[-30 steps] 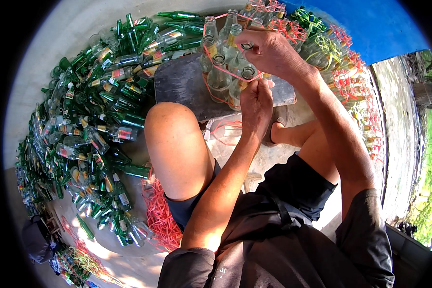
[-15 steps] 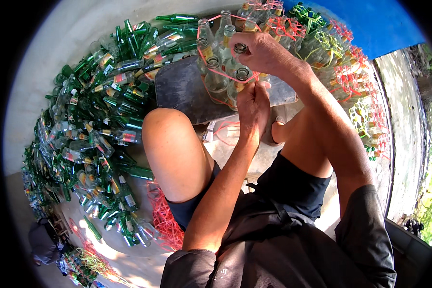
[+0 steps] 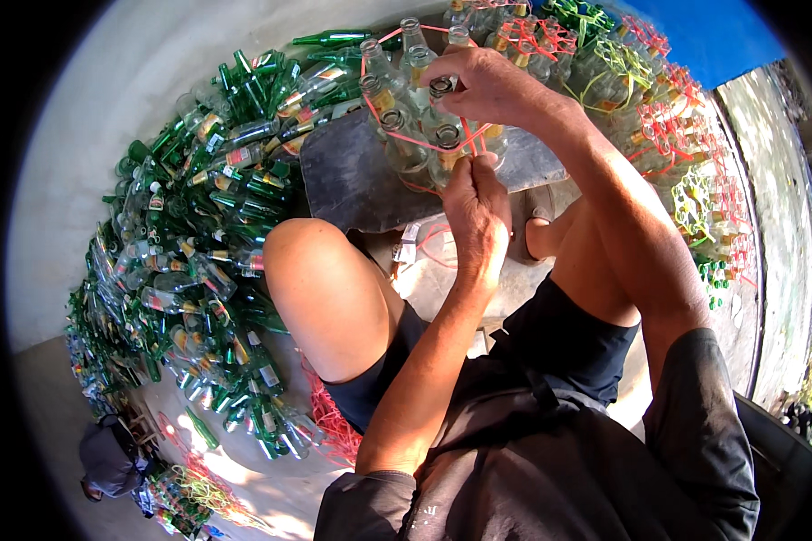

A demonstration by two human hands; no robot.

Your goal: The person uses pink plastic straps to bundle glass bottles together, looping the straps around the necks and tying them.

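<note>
A cluster of clear glass bottles (image 3: pixel 408 153) stands upright on a dark slab-like stool (image 3: pixel 347 171) in front of my knees. Around their necks and lower down runs a red plastic strap (image 3: pixel 410 139). My left hand (image 3: pixel 476 207) is closed, pinching the strap at the near side of the cluster, just below a bottle mouth (image 3: pixel 447 137). Above the bottles my right hand (image 3: pixel 492 86) curls its fingers beside another bottle mouth (image 3: pixel 440 87). A red strand stretches from my left hand up to the right one, whose fingertips are partly hidden.
A big heap of green and clear bottles (image 3: pixel 207 216) lies at the left against a pale wall (image 3: pixel 72 180). Strapped bundles of bottles (image 3: pixel 668 135) stand along the right. Loose red straps (image 3: pixel 334 419) lie beside my left leg; a dark bag-like object (image 3: pixel 110 455) is at lower left.
The view has shifted slightly. A strand of red strap now shows stretched between my two hands. Both hands stay at the near right side of the bottle cluster.
</note>
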